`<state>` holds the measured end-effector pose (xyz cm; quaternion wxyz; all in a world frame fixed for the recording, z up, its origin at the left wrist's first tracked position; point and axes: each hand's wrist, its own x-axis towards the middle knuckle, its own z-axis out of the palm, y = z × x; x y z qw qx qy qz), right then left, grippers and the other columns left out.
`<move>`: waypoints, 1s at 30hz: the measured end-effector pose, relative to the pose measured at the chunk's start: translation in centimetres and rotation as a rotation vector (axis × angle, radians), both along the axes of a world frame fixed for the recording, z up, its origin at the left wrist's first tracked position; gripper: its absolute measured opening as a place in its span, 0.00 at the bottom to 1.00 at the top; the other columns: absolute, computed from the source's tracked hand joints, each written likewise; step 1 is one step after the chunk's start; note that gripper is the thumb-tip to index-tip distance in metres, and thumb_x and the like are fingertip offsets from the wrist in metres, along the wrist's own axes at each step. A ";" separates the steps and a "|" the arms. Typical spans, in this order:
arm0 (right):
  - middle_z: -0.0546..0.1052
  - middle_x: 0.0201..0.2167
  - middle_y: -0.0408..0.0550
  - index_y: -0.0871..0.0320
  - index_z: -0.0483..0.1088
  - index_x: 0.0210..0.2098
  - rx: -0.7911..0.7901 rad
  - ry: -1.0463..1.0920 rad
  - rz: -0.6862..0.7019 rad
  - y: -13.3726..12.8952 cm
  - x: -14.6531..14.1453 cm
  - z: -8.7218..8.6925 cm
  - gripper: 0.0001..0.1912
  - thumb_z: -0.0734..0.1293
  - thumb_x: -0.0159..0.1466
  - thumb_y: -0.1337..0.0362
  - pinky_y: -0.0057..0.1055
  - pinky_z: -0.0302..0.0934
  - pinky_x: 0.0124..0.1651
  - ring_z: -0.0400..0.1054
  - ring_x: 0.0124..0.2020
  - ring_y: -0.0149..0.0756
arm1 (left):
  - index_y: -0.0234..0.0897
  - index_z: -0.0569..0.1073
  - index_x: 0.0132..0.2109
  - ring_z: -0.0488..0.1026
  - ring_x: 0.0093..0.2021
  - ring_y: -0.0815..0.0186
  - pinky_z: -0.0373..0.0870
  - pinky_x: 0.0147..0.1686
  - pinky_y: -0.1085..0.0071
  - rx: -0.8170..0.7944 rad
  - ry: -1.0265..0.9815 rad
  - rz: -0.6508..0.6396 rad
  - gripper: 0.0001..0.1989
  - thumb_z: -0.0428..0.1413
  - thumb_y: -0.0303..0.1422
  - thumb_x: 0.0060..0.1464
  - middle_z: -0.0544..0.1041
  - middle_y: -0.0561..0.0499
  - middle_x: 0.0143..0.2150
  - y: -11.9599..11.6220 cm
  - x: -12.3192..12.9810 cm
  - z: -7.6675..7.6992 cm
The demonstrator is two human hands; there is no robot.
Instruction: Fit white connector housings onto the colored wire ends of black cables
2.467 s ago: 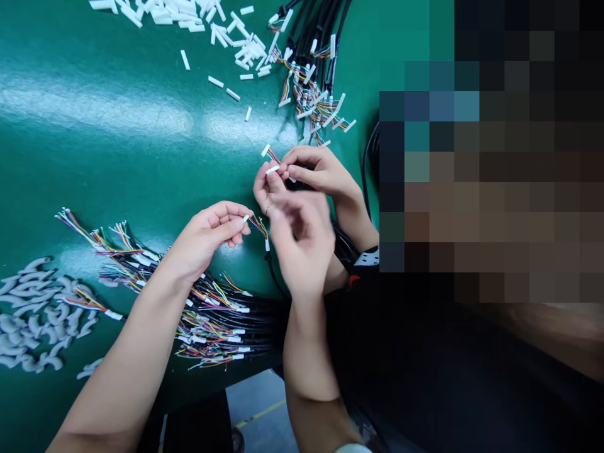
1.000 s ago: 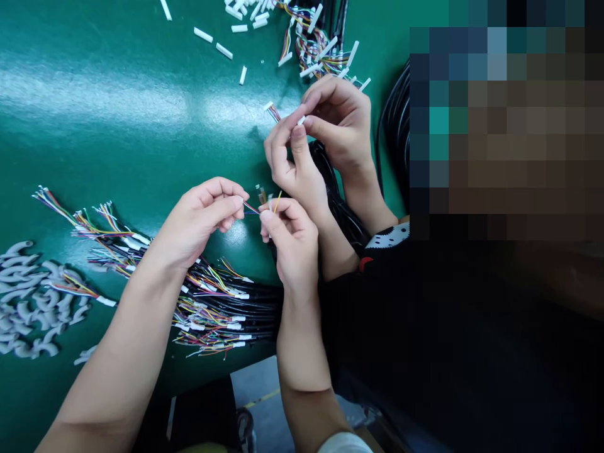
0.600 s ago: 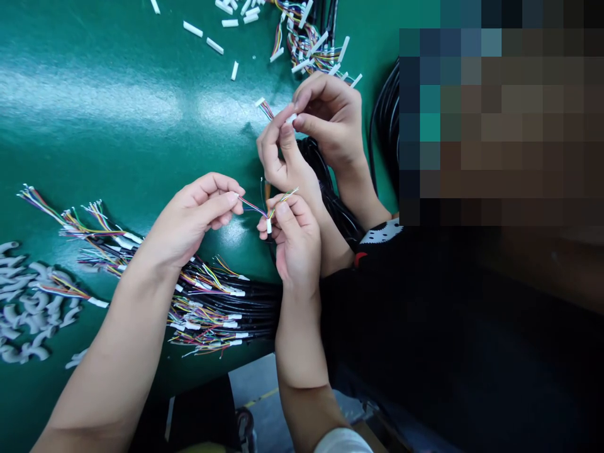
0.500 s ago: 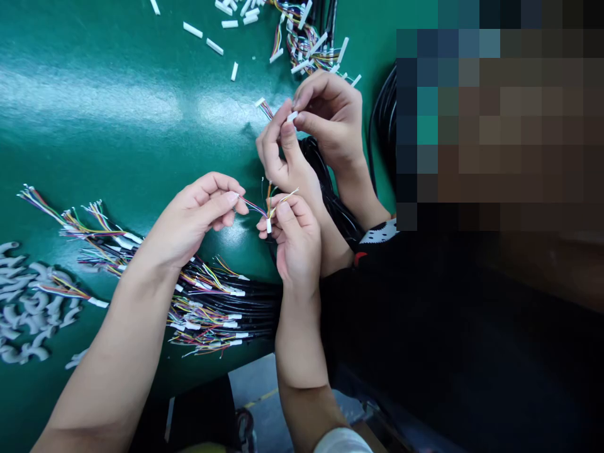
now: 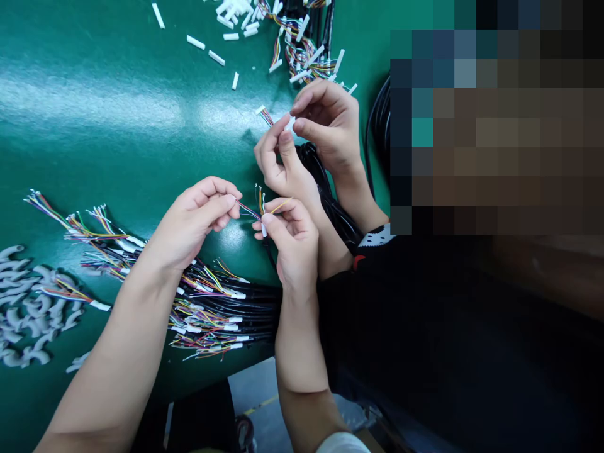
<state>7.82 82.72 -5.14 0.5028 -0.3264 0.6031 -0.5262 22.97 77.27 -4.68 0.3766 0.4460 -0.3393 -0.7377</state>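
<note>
My left hand point(image 5: 205, 211) pinches the ends of a few thin coloured wires between thumb and fingers. These wires run right to a black cable with a white sleeve point(image 5: 264, 229), where my right hand point(image 5: 292, 233) is closed around the fanned-out wires. Orange, green and white strands point(image 5: 260, 200) stick up beside the right thumb, and a yellow one points right. Below my hands lies a bundle of black cables point(image 5: 257, 308) with white sleeves and bare coloured wire ends, partly hidden by my left forearm.
Just beyond my right hand, a co-worker's hands point(image 5: 325, 119) hold a small white piece and a wire with a connector point(image 5: 260, 110). White tubes point(image 5: 216, 57) lie scattered at the top, near more wires point(image 5: 306, 53). Grey curved pieces point(image 5: 35, 308) are at the left on the green table point(image 5: 117, 151).
My right thumb has shifted left and down onto the wires near the sleeve. The orange and green strands now stand farther left. My left hand still pinches its wires, slightly farther left.
</note>
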 end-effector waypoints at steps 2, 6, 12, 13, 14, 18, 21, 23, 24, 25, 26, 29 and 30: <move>0.76 0.34 0.39 0.54 0.74 0.37 0.014 -0.024 0.040 0.0 -0.1 0.0 0.07 0.72 0.60 0.61 0.20 0.70 0.30 0.72 0.28 0.24 | 0.35 0.73 0.35 0.61 0.22 0.75 0.56 0.22 0.77 -0.001 0.004 -0.001 0.06 0.61 0.30 0.49 0.71 0.55 0.25 0.0 0.0 0.1; 0.77 0.33 0.40 0.55 0.74 0.35 0.071 -0.167 0.110 0.0 -0.4 0.2 0.07 0.72 0.60 0.60 0.21 0.70 0.30 0.71 0.27 0.24 | 0.35 0.73 0.35 0.60 0.21 0.75 0.55 0.21 0.77 0.004 0.004 0.003 0.06 0.61 0.30 0.48 0.70 0.55 0.24 -0.1 0.0 0.2; 0.75 0.34 0.39 0.56 0.71 0.33 0.093 -0.291 0.107 -0.1 -0.8 0.2 0.11 0.74 0.58 0.58 0.21 0.71 0.30 0.73 0.27 0.24 | 0.34 0.73 0.34 0.58 0.21 0.75 0.53 0.20 0.77 0.017 0.017 0.007 0.04 0.60 0.28 0.48 0.68 0.56 0.23 0.0 0.0 0.2; 0.75 0.33 0.39 0.56 0.71 0.33 0.098 -0.297 0.106 -0.1 -0.8 0.2 0.11 0.74 0.58 0.57 0.22 0.71 0.30 0.73 0.28 0.25 | 0.34 0.73 0.34 0.58 0.21 0.75 0.53 0.20 0.77 0.017 0.018 0.006 0.04 0.60 0.28 0.48 0.68 0.56 0.23 0.0 0.0 0.2; 0.75 0.32 0.39 0.56 0.70 0.33 0.101 -0.301 0.106 -0.1 -0.7 0.2 0.11 0.74 0.59 0.57 0.22 0.71 0.31 0.73 0.28 0.25 | 0.35 0.73 0.34 0.58 0.21 0.75 0.53 0.20 0.77 0.017 0.018 0.005 0.04 0.60 0.28 0.48 0.68 0.56 0.23 0.0 0.0 0.2; 0.73 0.26 0.38 0.55 0.70 0.34 0.103 -0.316 0.107 -0.2 -0.6 0.2 0.10 0.72 0.61 0.57 0.22 0.70 0.30 0.72 0.26 0.26 | 0.35 0.73 0.33 0.57 0.21 0.74 0.51 0.20 0.75 0.021 0.013 0.003 0.03 0.60 0.28 0.48 0.67 0.56 0.23 0.0 0.0 0.2; 0.73 0.27 0.38 0.55 0.69 0.33 0.097 -0.321 0.097 -0.2 -0.4 0.4 0.09 0.72 0.61 0.59 0.21 0.69 0.28 0.71 0.25 0.25 | 0.36 0.76 0.35 0.56 0.22 0.73 0.51 0.21 0.74 -0.007 -0.006 0.009 0.05 0.59 0.28 0.48 0.65 0.56 0.22 0.1 0.0 0.0; 0.74 0.29 0.38 0.55 0.69 0.33 0.094 -0.316 0.092 -0.1 -0.3 0.5 0.09 0.72 0.61 0.59 0.21 0.69 0.28 0.71 0.25 0.24 | 0.36 0.79 0.39 0.56 0.22 0.72 0.51 0.22 0.73 -0.058 -0.059 0.006 0.09 0.58 0.28 0.50 0.64 0.56 0.22 0.2 0.0 -0.2; 0.74 0.29 0.38 0.55 0.69 0.33 0.091 -0.312 0.091 -0.1 -0.3 0.5 0.09 0.72 0.61 0.59 0.21 0.68 0.28 0.71 0.25 0.24 | 0.36 0.80 0.41 0.56 0.23 0.71 0.52 0.22 0.73 -0.091 -0.096 0.003 0.10 0.57 0.29 0.50 0.64 0.56 0.22 0.3 0.0 -0.3; 0.74 0.29 0.38 0.55 0.69 0.33 0.087 -0.310 0.090 -0.1 -0.2 0.5 0.09 0.72 0.61 0.59 0.21 0.68 0.28 0.71 0.25 0.24 | 0.36 0.81 0.41 0.56 0.23 0.71 0.52 0.23 0.72 -0.124 -0.135 -0.003 0.11 0.56 0.29 0.51 0.63 0.55 0.22 0.4 0.0 -0.4; 0.74 0.29 0.38 0.55 0.69 0.33 0.084 -0.309 0.092 -0.1 -0.2 0.5 0.09 0.72 0.61 0.59 0.20 0.68 0.27 0.71 0.25 0.24 | 0.36 0.81 0.41 0.57 0.24 0.70 0.53 0.24 0.72 -0.152 -0.169 -0.009 0.12 0.56 0.30 0.52 0.64 0.55 0.22 0.5 0.0 -0.5; 0.74 0.27 0.38 0.56 0.69 0.33 0.085 -0.300 0.095 0.0 -0.2 0.5 0.09 0.72 0.60 0.60 0.21 0.68 0.27 0.70 0.24 0.24 | 0.35 0.82 0.43 0.58 0.25 0.69 0.55 0.25 0.71 -0.195 -0.229 -0.041 0.14 0.55 0.32 0.53 0.65 0.54 0.22 0.7 0.1 -0.6; 0.74 0.26 0.38 0.56 0.68 0.33 0.089 -0.291 0.095 0.0 -0.2 0.5 0.09 0.72 0.60 0.59 0.21 0.68 0.27 0.70 0.24 0.25 | 0.35 0.82 0.44 0.58 0.25 0.69 0.56 0.26 0.71 -0.195 -0.239 -0.053 0.15 0.55 0.32 0.53 0.66 0.54 0.23 0.8 0.1 -0.5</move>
